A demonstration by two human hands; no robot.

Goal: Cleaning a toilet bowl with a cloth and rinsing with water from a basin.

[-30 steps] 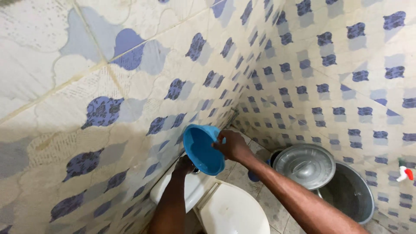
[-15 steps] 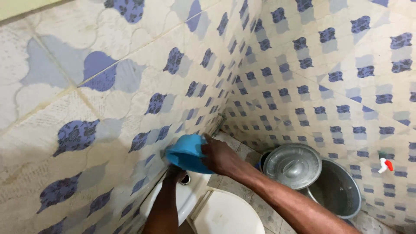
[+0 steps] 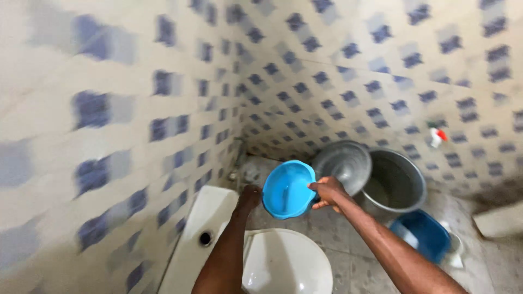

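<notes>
A round blue plastic bowl [image 3: 287, 189] is held tilted above the floor, just past the toilet, with its inside facing me. My right hand [image 3: 327, 193] grips its right rim. My left hand [image 3: 250, 195] is at the bowl's left edge, partly hidden behind it; whether it grips the bowl is unclear. Below my arms are the white toilet tank [image 3: 201, 228] and the closed white toilet lid [image 3: 287, 265].
A metal basin [image 3: 400, 182] stands in the corner with a metal lid [image 3: 340, 160] leaning on its left rim. A blue tub [image 3: 419, 234] sits on the floor at the right. A small tap [image 3: 436, 137] sticks out of the right tiled wall [image 3: 381, 71]. The view is motion-blurred.
The bowl has swung from over the toilet tank by the left wall out to the right and turned open side toward me. The camera has panned right, showing the blue tub.
</notes>
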